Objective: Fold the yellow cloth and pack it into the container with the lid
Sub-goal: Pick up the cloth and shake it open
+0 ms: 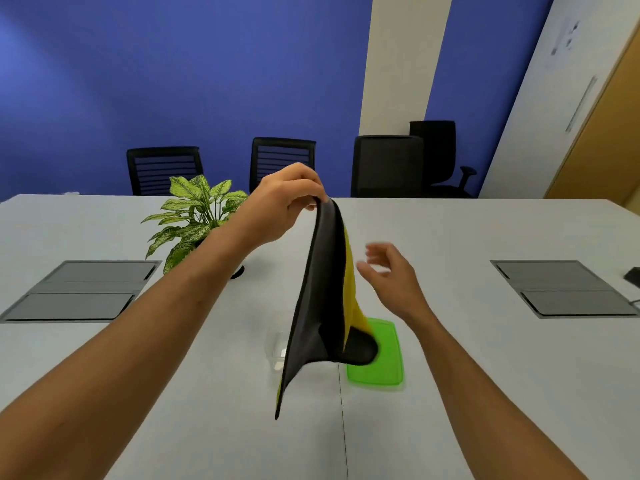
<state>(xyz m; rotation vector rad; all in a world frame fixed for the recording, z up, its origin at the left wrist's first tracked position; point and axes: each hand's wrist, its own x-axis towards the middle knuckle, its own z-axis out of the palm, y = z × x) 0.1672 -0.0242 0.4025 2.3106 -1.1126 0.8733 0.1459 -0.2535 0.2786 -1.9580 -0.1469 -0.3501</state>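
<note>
The cloth (320, 299), yellow on one side and dark grey on the other, hangs in the air above the table. My left hand (285, 202) pinches its top corner and holds it up. Just right of the cloth, my right hand (389, 275) hovers with fingers spread, blurred, holding nothing. Behind the hanging cloth a clear plastic container (277, 351) sits on the table, mostly hidden. Its green lid (384, 362) lies flat on the table to the container's right, partly covered by the cloth's lower edge.
A potted leafy plant (194, 216) stands on the grey table (485, 375) at the back left. Two recessed cable hatches (79, 292) (561, 289) lie left and right. Black chairs (282, 161) line the far edge.
</note>
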